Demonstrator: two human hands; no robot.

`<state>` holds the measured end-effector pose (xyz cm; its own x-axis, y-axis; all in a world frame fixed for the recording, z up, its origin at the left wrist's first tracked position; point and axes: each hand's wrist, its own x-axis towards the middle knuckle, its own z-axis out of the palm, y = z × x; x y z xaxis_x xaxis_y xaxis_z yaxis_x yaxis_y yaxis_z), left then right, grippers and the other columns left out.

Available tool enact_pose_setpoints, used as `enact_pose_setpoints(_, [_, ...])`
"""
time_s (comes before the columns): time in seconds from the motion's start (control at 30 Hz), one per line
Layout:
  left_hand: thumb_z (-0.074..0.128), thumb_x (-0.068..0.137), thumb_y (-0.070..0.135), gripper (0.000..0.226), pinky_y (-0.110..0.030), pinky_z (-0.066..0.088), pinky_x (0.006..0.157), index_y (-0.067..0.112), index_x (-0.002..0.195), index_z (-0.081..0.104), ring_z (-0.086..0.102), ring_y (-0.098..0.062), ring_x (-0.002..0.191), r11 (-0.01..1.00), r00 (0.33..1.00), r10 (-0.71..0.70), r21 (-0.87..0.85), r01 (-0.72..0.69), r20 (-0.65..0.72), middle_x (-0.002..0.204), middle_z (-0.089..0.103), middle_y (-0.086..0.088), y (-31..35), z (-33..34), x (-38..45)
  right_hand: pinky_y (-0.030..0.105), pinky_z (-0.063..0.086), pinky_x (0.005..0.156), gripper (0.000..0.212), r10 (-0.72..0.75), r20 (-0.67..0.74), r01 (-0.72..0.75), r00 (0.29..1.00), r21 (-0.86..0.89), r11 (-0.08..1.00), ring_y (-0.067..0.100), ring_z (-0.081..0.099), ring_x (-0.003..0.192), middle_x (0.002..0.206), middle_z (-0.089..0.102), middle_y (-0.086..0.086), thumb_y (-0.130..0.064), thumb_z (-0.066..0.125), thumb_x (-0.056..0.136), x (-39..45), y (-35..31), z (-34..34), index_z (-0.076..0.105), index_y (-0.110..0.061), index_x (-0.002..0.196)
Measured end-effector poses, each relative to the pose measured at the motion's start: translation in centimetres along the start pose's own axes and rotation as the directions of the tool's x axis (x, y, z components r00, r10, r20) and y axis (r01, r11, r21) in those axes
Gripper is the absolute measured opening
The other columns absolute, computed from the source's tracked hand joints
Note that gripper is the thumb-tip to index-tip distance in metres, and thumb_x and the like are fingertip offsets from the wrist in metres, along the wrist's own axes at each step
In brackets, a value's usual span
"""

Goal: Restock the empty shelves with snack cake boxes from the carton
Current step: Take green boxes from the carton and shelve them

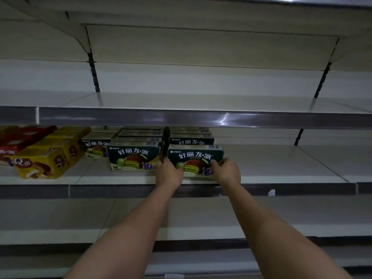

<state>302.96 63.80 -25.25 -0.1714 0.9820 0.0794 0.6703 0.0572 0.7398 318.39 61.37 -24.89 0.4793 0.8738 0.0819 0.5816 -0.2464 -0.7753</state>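
Both hands, left (168,174) and right (227,171), grip the front green snack cake box (195,161) at its 2 ends.

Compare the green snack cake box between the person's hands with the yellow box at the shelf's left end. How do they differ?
The green box faces the aisle squarely; the yellow box sits angled. The left hand and right hand are on the green box; nothing touches the yellow box. Both rest on the same shelf and picture a chocolate-coated cake.
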Motion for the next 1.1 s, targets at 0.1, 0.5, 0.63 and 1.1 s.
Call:
enact_pose_setpoints(0.1, [0.059, 0.091, 0.025, 0.061, -0.043, 0.045, 0.095, 0.007, 0.142, 0.03, 0.047, -0.036, 0.122, 0.995, 0.997, -0.011, -0.099, 0.003, -0.073, 0.137, 0.042, -0.019, 0.2, 1.4, 0.9, 0.032, 0.044, 0.067, 0.033, -0.047, 0.014, 0.046, 0.999, 0.044, 0.998, 0.026, 0.059, 0.092, 0.109, 0.061, 0.014, -0.033, 0.053, 0.095, 1.5, 0.6, 0.5, 0.054, -0.007, 0.114])
enact_pose_setpoints(0.5, [0.058, 0.09, 0.017, 0.071, -0.04, 0.038, 0.103, 0.008, 0.148, 0.018, 0.036, -0.035, 0.133, 0.983, 0.995, -0.015, -0.185, -0.003, -0.1, 0.153, 0.016, -0.017, 0.1, 4.9, 3.4, 0.033, 0.045, 0.083, 0.036, -0.086, 0.065, 0.074, 0.994, 0.169, 0.983, 0.03, 0.057, 0.108, 0.12, 0.06, 0.014, -0.025, 0.058, 0.092, 5.4, 1.2, 3.1, 0.05, -0.008, 0.122])
enact_pose_setpoints(0.63, [0.057, 0.091, 0.018, 0.077, -0.04, 0.039, 0.104, 0.011, 0.151, 0.009, 0.033, -0.035, 0.135, 0.981, 0.998, -0.045, -0.192, 0.034, -0.053, 0.156, 0.007, -0.015, 0.5, 5.4, 4.3, 0.028, 0.04, 0.079, 0.037, -0.082, 0.062, 0.071, 0.995, 0.158, 0.985, 0.03, 0.056, 0.111, 0.124, 0.06, 0.014, -0.026, 0.057, 0.092, 6.2, 1.0, 3.3, 0.052, -0.007, 0.123])
enact_pose_setpoints(1.1, [0.057, 0.092, 0.02, 0.069, -0.041, 0.04, 0.1, 0.009, 0.147, 0.016, 0.039, -0.034, 0.132, 0.98, 0.997, -0.069, -0.187, 0.061, -0.035, 0.152, 0.024, -0.013, 1.0, 5.0, 4.6, 0.029, 0.041, 0.075, 0.027, -0.019, 0.089, 0.001, 0.996, 0.193, 0.981, 0.026, 0.056, 0.092, 0.112, 0.063, 0.014, -0.023, 0.055, 0.09, 5.9, 0.1, 3.6, 0.057, -0.007, 0.113])
